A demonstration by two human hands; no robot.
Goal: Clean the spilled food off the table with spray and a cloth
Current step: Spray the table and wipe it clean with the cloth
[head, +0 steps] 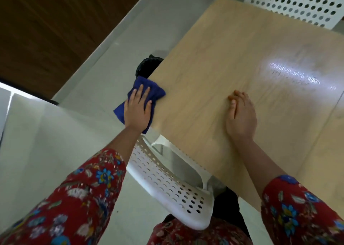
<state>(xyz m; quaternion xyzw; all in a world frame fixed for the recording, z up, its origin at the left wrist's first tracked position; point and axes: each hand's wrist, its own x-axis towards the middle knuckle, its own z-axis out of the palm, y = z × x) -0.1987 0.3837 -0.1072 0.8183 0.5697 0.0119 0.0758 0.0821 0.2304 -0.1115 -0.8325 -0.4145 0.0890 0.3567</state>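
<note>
A: Cloth first. Where is it?

B: Dark blue cloth point(149, 92), bunched, at the left edge of the wooden table point(232, 58). Part of it lies on the tabletop, part hangs past the edge over the pale floor point(93, 68).

A: What has hold of it?

B: Left hand point(136, 109). Palm down, fingers spread flat across the top of the cloth, pressing it against the table edge. Not a closed fist; fingers extended, thumb hidden on the far side. A cloth corner sticks out to the left of the wrist, another below the palm.

A: Right hand?

B: Right hand point(240, 117) lies flat on the tabletop, well in from the edge and well apart from the cloth. Fingers together, slightly curled at the tips, nothing under or in them.

A: Table surface?

B: Light wood grain. A bright streaked glare patch point(296, 73) sits toward the table's right side, beyond the right hand. Cannot tell whether it is wet.

A: Around the table?

B: A black round bin point(147, 66) is partly tucked under the table edge, just beyond the cloth. A white perforated chair point(167, 189) stands at the near edge, between the arms. A second white perforated chair point(297, 2) stands at the far side. Both sleeves point(74, 198) are red floral print.
</note>
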